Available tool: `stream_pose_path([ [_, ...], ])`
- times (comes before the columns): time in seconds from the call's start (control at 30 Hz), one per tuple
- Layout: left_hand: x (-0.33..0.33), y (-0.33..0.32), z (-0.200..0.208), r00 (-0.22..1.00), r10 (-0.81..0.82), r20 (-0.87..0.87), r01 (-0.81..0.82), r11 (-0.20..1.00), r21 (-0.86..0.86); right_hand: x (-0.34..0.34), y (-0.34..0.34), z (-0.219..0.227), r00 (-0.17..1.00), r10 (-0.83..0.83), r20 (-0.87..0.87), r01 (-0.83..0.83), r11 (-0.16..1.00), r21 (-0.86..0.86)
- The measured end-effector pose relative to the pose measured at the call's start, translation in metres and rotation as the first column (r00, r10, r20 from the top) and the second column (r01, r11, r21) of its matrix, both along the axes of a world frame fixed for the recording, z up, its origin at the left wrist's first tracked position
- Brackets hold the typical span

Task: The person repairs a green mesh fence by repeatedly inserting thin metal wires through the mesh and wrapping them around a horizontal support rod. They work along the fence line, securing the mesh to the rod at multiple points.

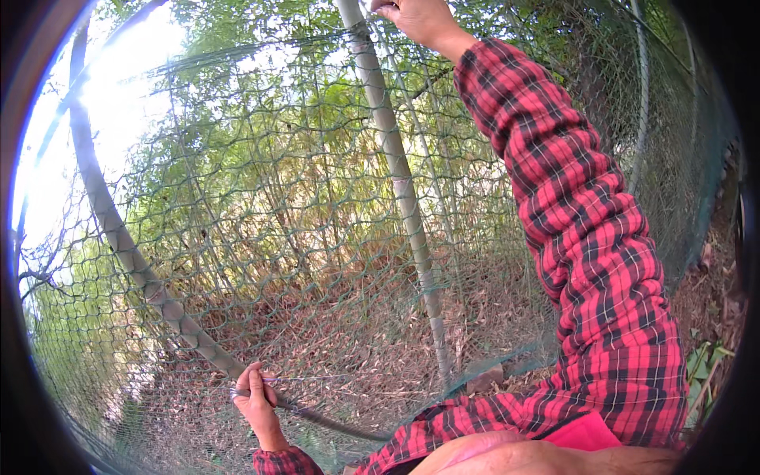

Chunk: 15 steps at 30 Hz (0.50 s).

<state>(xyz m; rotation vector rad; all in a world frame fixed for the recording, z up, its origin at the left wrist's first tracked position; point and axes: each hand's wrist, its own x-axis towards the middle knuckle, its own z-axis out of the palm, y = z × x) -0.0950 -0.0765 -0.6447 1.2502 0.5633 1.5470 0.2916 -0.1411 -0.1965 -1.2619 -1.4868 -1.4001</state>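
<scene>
Two bare hands are well apart: the left hand (pixel 257 400) pinches a thin pale thread (pixel 321 378), its grip hard to make out, and hides part of a curved, ringed pole (pixel 132 261); whether they touch is unclear. Above and rightward, the right hand (pixel 427 22) bends, its fingers cut off by the upper edge, so I cannot tell its hold. Beyond both hangs knotted green net (pixel 301 190), then blurred bamboo foliage (pixel 277 142) and dry leaf litter (pixel 317 332).

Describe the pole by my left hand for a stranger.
Find the wide green net. On its left side, a grey-green pole slants from upper left down to your left hand. It looks bowed; the central pole looks nearly straight.
</scene>
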Motion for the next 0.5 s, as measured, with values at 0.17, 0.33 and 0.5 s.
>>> stream_pose_path([
  [0.17, 0.003, -0.016, 0.003, 0.998, 0.053, -0.026, -0.053, 0.998, -0.013, 0.002, 0.025, 0.032, 0.979, -0.030, 0.203, 0.040, 0.998, -0.049],
  [0.33, 0.014, -0.031, 0.004, 0.997, 0.056, -0.061, -0.057, 0.998, -0.018, 0.011, 0.047, 0.046, 0.940, -0.317, 0.125, 0.328, 0.941, -0.079],
  [0.5, 0.038, -0.057, 0.001, 1.000, 0.024, 0.000, -0.024, 0.999, -0.038, 0.034, 0.037, 0.043, 0.956, -0.249, 0.153, 0.266, 0.958, -0.104],
])
